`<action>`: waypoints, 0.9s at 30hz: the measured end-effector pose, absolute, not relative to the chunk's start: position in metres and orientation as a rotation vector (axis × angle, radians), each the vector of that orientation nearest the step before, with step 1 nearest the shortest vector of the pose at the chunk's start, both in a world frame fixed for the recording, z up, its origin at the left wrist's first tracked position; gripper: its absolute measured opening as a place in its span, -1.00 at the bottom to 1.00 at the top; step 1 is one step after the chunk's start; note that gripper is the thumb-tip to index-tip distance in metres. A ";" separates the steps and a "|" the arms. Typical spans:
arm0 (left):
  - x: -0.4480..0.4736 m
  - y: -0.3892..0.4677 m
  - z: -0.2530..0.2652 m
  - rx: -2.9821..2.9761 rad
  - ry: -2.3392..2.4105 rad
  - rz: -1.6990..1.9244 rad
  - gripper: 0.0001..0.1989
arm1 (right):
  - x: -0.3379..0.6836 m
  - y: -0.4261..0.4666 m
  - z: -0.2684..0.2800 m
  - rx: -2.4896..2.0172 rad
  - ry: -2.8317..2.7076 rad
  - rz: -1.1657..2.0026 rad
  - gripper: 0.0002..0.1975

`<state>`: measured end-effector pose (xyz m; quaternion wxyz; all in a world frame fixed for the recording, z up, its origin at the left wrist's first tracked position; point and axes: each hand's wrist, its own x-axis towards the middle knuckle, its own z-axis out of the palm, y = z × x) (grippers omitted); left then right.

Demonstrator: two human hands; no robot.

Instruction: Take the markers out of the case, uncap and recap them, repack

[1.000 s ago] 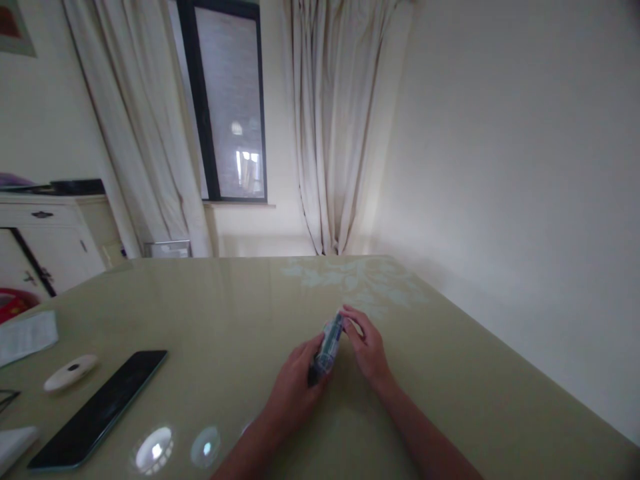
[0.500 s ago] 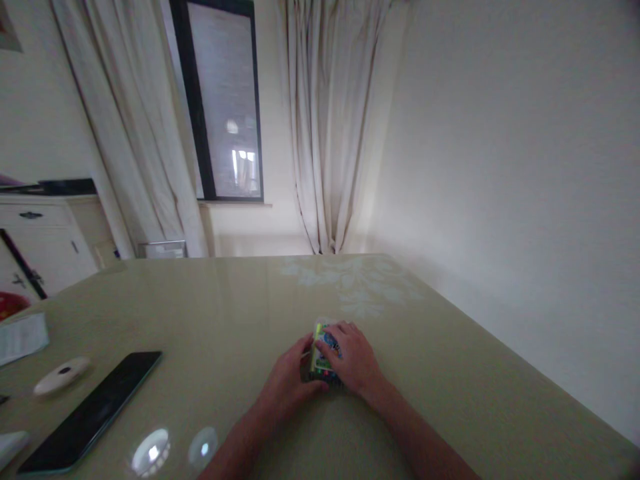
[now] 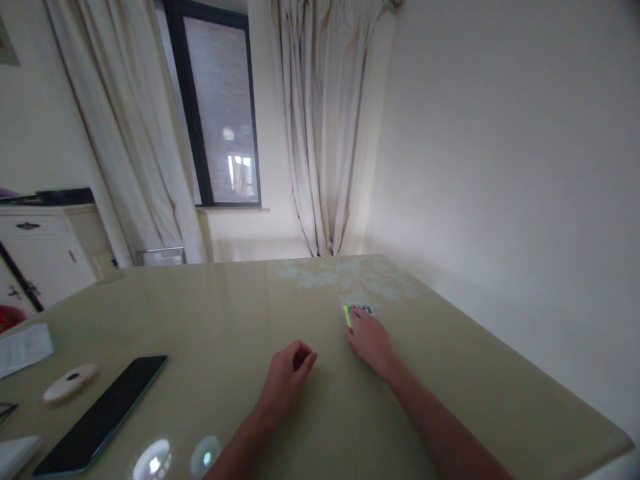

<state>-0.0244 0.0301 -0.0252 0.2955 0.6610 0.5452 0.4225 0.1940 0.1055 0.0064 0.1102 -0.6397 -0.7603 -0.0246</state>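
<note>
Under the fingers of my right hand (image 3: 370, 341) lies a small colourful flat pack (image 3: 348, 316), with a yellow-green edge and several coloured spots along its far side. My palm and fingers hide most of it, so I cannot tell its kind. The hand is closed on the pack, which lies on the table right of centre. Nearer to me and to the left, my left hand (image 3: 289, 373) rests with its fingers curled in loosely, thumb close to the index finger. Nothing shows in it, and it is apart from the pack.
The glossy greenish table (image 3: 225, 313) carries a dark phone or tablet (image 3: 103, 417), a white oval device (image 3: 70, 383) and a folded paper (image 3: 25, 349) on the left. A white object (image 3: 17, 453) sits at the near left. A wall (image 3: 500, 200) runs along the right edge.
Both hands were on the pack. My right hand has slid it away from me and to the right. My left hand has let go and curled its fingers.
</note>
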 end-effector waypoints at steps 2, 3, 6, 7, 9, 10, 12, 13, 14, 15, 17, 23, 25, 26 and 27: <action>-0.024 0.030 -0.024 1.774 1.510 1.120 -0.63 | 0.211 0.121 0.003 -1.915 -2.262 -0.094 -0.49; -0.023 0.030 -0.024 1.778 1.531 1.118 -0.60 | 0.218 0.128 0.002 -1.936 -2.257 -0.103 -0.48; -0.021 0.030 -0.023 1.806 1.548 1.111 -0.55 | 0.236 0.145 -0.001 -1.986 -2.243 -0.129 -0.46; -0.020 0.030 -0.023 1.816 1.547 1.119 -0.54 | 0.240 0.149 -0.001 -2.001 -2.238 -0.137 -0.45; -0.019 0.030 -0.023 1.837 1.550 1.141 -0.53 | 0.248 0.157 -0.002 -2.036 -2.223 -0.152 -0.44; -0.019 0.030 -0.023 1.845 1.555 1.148 -0.53 | 0.251 0.160 -0.002 -2.057 -2.211 -0.160 -0.43; -0.019 0.031 -0.023 1.856 1.562 1.150 -0.54 | 0.256 0.165 -0.002 -2.101 -2.179 -0.177 -0.43; -0.019 0.031 -0.023 1.858 1.564 1.149 -0.54 | 0.259 0.167 -0.002 -2.122 -2.162 -0.186 -0.42; -0.018 0.031 -0.023 1.858 1.564 1.148 -0.55 | 0.261 0.169 -0.002 -2.142 -2.144 -0.195 -0.42; -0.018 0.032 -0.023 1.859 1.563 1.150 -0.55 | 0.263 0.170 -0.002 -2.161 -2.126 -0.205 -0.41; -0.018 0.032 -0.024 1.861 1.559 1.152 -0.56 | 0.265 0.170 -0.002 -2.191 -2.094 -0.227 -0.40; -0.017 0.033 -0.025 1.868 1.549 1.141 -0.57 | 0.268 0.168 -0.003 -2.216 -2.042 -0.289 -0.41; -0.018 0.033 -0.025 1.870 1.549 1.140 -0.57 | 0.270 0.168 -0.002 -2.224 -2.021 -0.300 -0.41; -0.018 0.033 -0.024 1.870 1.550 1.142 -0.57 | 0.272 0.168 -0.001 -2.226 -2.011 -0.304 -0.42; -0.018 0.033 -0.024 1.870 1.551 1.144 -0.57 | 0.274 0.168 0.001 -2.226 -2.000 -0.309 -0.43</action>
